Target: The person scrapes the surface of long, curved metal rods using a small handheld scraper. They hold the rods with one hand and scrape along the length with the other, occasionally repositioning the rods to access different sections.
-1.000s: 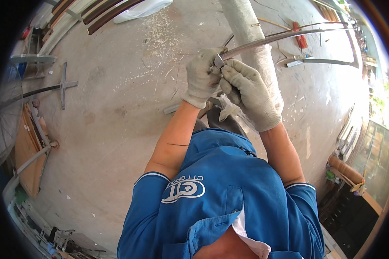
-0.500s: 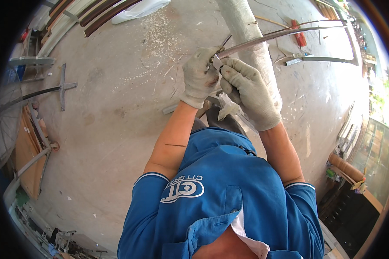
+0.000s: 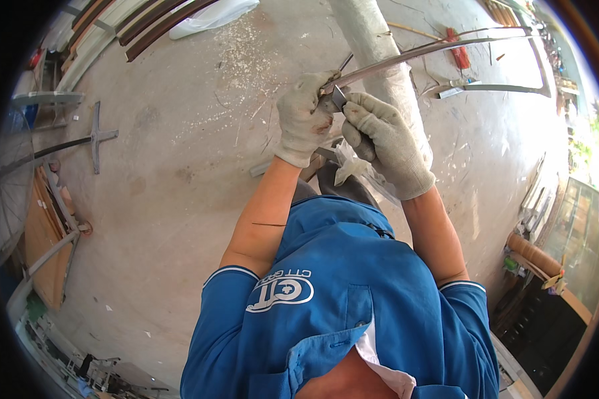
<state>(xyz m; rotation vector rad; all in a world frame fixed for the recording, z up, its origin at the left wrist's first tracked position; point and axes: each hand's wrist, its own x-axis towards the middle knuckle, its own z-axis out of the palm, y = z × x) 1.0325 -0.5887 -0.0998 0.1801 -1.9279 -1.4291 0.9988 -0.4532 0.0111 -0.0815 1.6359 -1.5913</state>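
From where I stand, the left hand in a pale grey knitted glove (image 3: pixel 303 118) has its fingers closed around the near end of a long, thin, glossy brown strip (image 3: pixel 406 57). The strip slants away to the far right, passing above a thick, pale, wrapped roll (image 3: pixel 373 32) and a red bundle (image 3: pixel 458 53) on the bare grey concrete floor (image 3: pixel 173 193). Just right of that grip, the right hand in a matching glove (image 3: pixel 389 143) pinches a small, flat, grey metal blade (image 3: pixel 339 98) between thumb and fingertips, its free end up close by the strip; whether the two touch, I can't tell.

The strip looks light for its length, springy rather than rigid, and its shiny face would probably slide in a loose grip. I'd hold it firmly close to the end, as the left hand does, since the long far part would likely sway. The blade seems stiff and thin, maybe sharp-edged, so it is best taken by its flat faces, fingertips back from the edge.
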